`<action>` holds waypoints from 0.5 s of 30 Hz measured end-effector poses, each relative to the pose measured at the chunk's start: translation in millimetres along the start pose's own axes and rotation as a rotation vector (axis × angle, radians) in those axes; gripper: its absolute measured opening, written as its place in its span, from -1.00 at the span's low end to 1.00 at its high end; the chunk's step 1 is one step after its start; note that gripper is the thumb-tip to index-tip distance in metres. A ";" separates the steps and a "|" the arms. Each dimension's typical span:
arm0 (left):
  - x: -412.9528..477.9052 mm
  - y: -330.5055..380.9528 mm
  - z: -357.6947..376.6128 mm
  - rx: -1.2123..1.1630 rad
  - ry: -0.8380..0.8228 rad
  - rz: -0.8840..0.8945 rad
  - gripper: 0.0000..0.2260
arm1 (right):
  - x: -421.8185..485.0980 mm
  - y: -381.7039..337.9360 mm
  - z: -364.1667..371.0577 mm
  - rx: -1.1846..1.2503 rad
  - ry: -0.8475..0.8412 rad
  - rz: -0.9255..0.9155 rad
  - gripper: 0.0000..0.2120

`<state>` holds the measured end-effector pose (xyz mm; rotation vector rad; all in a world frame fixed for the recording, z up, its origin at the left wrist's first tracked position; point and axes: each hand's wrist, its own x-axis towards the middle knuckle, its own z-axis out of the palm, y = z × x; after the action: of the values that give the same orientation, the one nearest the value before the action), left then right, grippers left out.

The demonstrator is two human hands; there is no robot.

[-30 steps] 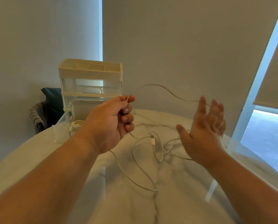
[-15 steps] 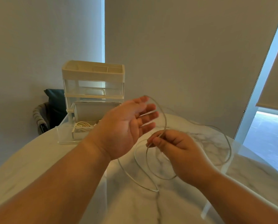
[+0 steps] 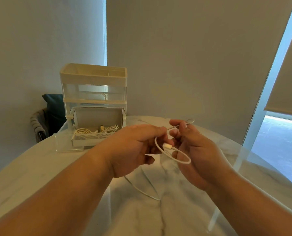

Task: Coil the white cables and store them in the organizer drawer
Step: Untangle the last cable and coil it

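Head cam: coiling step, mid-wrap. Left hand [image 3: 133,149] has fingers curled, pinching the cable [image 3: 187,162] near its plug [image 3: 167,147]. Right hand [image 3: 198,155], just beside it at 3 o'clock, pinches the strand higher up between thumb and fingers. A small loop hangs between them and the tail trails onto the table [image 3: 39,176] toward 6. Next, I'd guess: gather the tail into loops, then carry to the drawer [image 3: 90,142] at 10 o'clock. Count: one cable in hand, one organizer [image 3: 93,79], one drawer pulled out, coiled cables [image 3: 84,131] inside, number unclear.
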<state>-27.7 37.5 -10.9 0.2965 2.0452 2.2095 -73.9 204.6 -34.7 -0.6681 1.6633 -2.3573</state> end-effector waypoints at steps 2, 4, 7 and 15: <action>-0.2 0.3 -1.3 -0.055 -0.032 0.024 -0.87 | -0.2 -0.5 1.8 0.057 -0.007 0.025 -0.77; 0.7 -0.7 -2.3 -0.144 0.027 0.058 -0.85 | 0.5 0.7 2.2 -0.027 0.035 0.026 -0.75; 1.4 -0.4 -2.0 -0.218 0.135 0.113 -0.76 | 0.6 0.7 2.3 -0.095 0.092 0.016 -0.72; 9.1 3.0 -8.3 -0.432 0.276 0.087 -0.67 | 2.7 8.6 2.8 -0.048 0.166 0.133 -0.75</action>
<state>-38.3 31.1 -7.9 0.0378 1.6198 2.7988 -75.9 198.1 -41.3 -0.3646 1.7765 -2.3399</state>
